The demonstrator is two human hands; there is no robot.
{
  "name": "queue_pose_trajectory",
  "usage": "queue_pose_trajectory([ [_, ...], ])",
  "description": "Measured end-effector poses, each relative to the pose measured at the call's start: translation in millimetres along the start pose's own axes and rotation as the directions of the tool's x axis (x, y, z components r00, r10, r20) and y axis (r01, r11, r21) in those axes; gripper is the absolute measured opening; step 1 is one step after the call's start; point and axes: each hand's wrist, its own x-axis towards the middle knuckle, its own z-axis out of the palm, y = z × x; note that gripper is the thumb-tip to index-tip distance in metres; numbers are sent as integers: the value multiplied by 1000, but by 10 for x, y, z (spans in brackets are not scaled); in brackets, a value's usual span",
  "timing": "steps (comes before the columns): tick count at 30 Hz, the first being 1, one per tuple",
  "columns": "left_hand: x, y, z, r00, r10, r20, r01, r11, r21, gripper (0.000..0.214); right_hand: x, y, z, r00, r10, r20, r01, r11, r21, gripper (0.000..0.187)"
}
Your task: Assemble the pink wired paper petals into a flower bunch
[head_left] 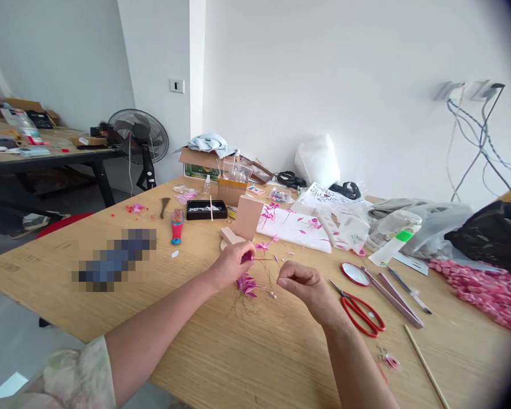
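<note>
Above the middle of the wooden table, my left hand [234, 262] is closed on a small magenta flower [247, 257]. A thin reddish stem or thread [263, 259] runs from it toward my right hand [303, 286]. That hand is closed in a pinch, and what its fingertips hold is too fine to make out. Below my hands lies a purple-pink flower spray [247, 285] with thin wire-like stems spreading toward me. Small white beads [273, 295] sit beside it, close to my right hand. Behind my left hand stands a beige block [249, 217].
Red-handled scissors [361, 311], a magnifying glass [356, 274], tweezers [402, 301] and a wooden stick [426, 366] lie right. Pink flowers rest on a white pad [296, 228] behind. Left are a brush [177, 227] and a black tray [206, 210]. Pink material [481, 292] is piled far right.
</note>
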Motion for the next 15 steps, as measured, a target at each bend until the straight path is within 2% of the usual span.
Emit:
queue_pose_trajectory([
  [2,-38,77,-4,986,87,139,-98,992,76,12,-5,4,-36,994,-59,-96,65,996,63,17],
  [4,-72,158,-14,955,107,275,-120,992,31,11,-1,52,-96,961,-55,-270,89,989,116,16],
  [6,-90,211,-26,941,60,333,-23,993,-116,7,9,118,-158,902,12,-432,58,987,149,16],
  [8,-90,233,-42,950,0,312,96,952,-292,4,21,179,-200,852,94,-515,-18,988,151,16],
  [11,-69,239,-69,975,-46,218,146,871,-468,12,44,239,-203,834,178,-523,-150,984,96,19],
  [13,-50,231,-82,985,-67,157,139,848,-512,13,60,250,-171,853,216,-474,-230,973,28,20],
  [15,-28,203,-87,991,-94,91,127,845,-520,12,68,230,-122,891,253,-378,-291,956,-47,21],
])
